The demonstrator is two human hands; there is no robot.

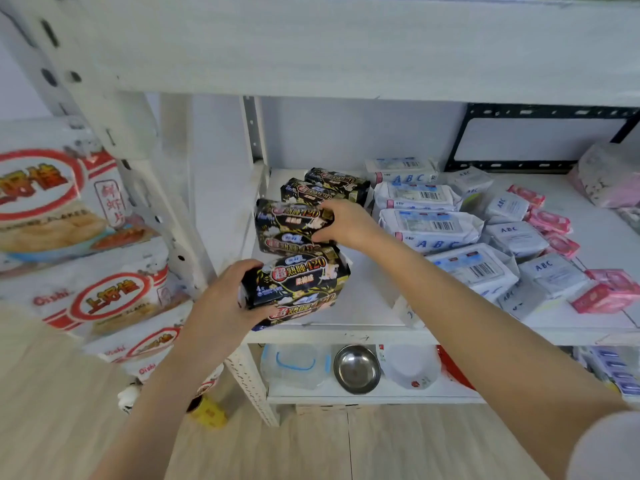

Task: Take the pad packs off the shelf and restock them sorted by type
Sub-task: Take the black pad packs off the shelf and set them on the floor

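Observation:
Several black pad packs marked 420 stand in a row along the left side of the white shelf (367, 306). My left hand (221, 299) grips the nearest black pack (301, 278) at the shelf's front edge, on top of another black pack. My right hand (346, 225) grips the right end of a black pack (291, 218) in the middle of the row. To the right lie white and blue ABC packs (429, 226), then smaller grey-white ABC packs (516, 237), then small pink packs (550, 220).
Snack bags with red ovals (52, 202) fill the shelving on the left. The shelf below holds a clear lidded box (294, 365), a steel bowl (356, 368) and a white bowl (412, 370). A pale pink pack (606, 178) lies at the far right. A shelf board (346, 46) hangs overhead.

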